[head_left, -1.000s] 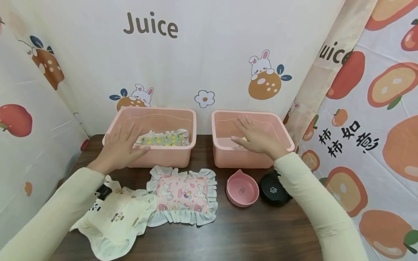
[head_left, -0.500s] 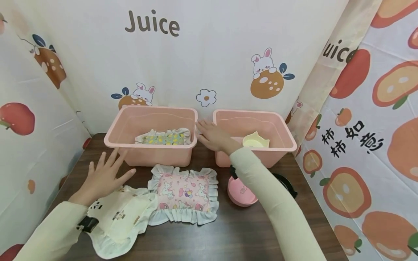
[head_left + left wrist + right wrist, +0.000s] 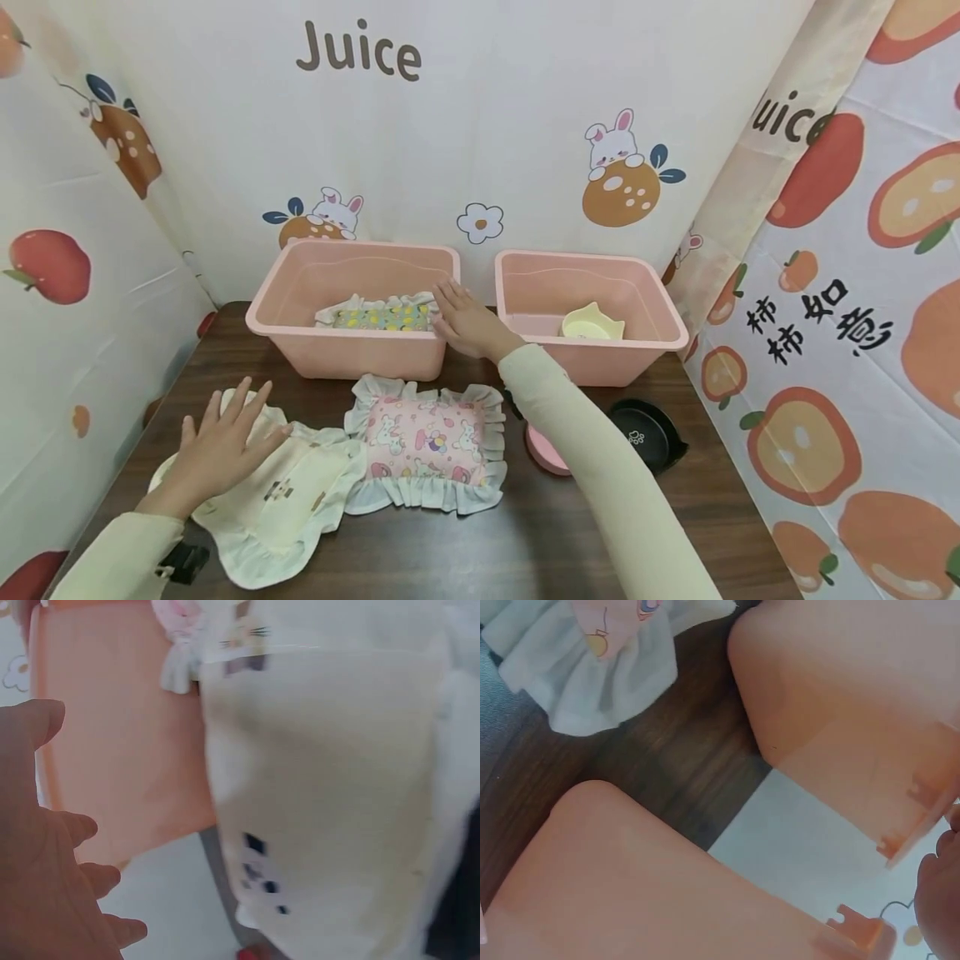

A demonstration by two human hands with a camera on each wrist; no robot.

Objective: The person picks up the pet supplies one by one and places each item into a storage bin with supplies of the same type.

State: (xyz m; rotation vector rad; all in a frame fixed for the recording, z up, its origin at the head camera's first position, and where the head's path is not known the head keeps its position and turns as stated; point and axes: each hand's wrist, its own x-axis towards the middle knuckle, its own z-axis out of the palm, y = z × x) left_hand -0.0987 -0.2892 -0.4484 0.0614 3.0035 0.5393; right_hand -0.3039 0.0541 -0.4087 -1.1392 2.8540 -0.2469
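Note:
My left hand, fingers spread and holding nothing, is over the cream ruffled cushion on the table. In the left wrist view, that cushion fills most of the picture beside the hand. My right hand has its fingers extended over the right end of the left pink bin; whether it touches the rim I cannot tell. A green lemon-print cushion lies in that bin. Between the hands and nearer me is a pink bunny-print cushion with white ruffles.
A second pink bin stands at the right, holding a pale yellow cat-eared bowl. In front of it are a black bowl and a pink bowl, the latter partly behind my right sleeve. Fruit-print curtains surround the wooden table.
My right hand has moved left, from over the right bin to the left bin's right end. My left hand has come back toward me, from the left bin to over the cream cushion.

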